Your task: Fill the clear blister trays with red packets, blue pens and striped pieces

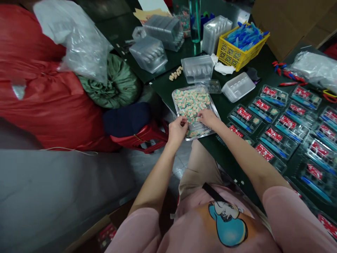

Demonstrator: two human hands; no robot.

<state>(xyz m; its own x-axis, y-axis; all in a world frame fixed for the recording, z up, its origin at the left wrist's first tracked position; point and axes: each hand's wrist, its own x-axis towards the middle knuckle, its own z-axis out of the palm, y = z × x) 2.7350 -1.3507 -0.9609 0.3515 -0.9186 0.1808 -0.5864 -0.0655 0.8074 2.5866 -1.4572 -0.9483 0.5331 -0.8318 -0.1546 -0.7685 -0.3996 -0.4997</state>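
Observation:
A metal tray [216, 114] at the table's edge holds many small cream-and-teal blocks that look like erasers [188, 102]. My left hand [178, 129] is over the tray's near left side, fingers curled together in a pinch; what they hold is too small to make out. On the right side of the tray, my right hand [209, 118] reaches in among the blocks. Its fingertips are drawn together and touch the pile, and whatever lies between them is hidden. Between the hands, part of the tray's shiny bottom shows.
Clear plastic trays [198, 68] stand in stacks behind the tray, beside a yellow basket [231, 52] of blue pens. Filled blister packs [280, 130] cover the table at right. To the left are a red stool [139, 140], a green bag [113, 82] and large red sacks [47, 105].

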